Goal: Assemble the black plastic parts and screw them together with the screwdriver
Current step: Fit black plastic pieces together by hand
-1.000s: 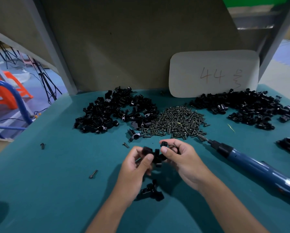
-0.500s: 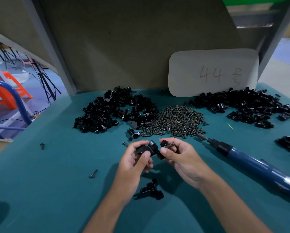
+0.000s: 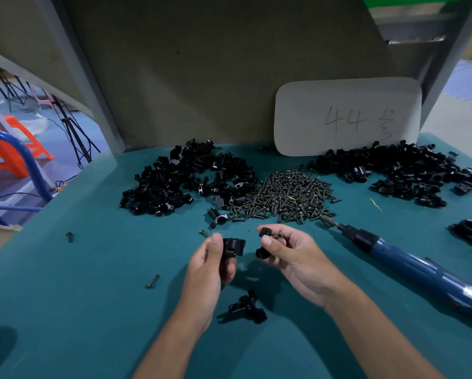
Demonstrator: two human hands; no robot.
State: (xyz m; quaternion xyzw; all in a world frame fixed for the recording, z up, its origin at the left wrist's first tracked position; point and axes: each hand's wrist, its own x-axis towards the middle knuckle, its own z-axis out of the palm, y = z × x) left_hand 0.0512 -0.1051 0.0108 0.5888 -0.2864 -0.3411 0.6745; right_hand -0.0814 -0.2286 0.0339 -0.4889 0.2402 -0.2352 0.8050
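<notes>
Teal table (image 3: 79, 310) strewn with parts

Beyond the hands are heaped screws (image 3: 287, 198) between two black-part piles; a blue screwdriver (image 3: 421, 272) is laid rightward.

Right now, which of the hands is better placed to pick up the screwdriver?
The right hand, probably. The screwdriver lies on its side of the table, close by; the left hand would have to cross over. Both hold black parts, though.

The screwdriver (image 3: 410, 266) runs off the right edge (its rear end unseen), and small screws (image 3: 280, 235) hide behind fingers.
</notes>
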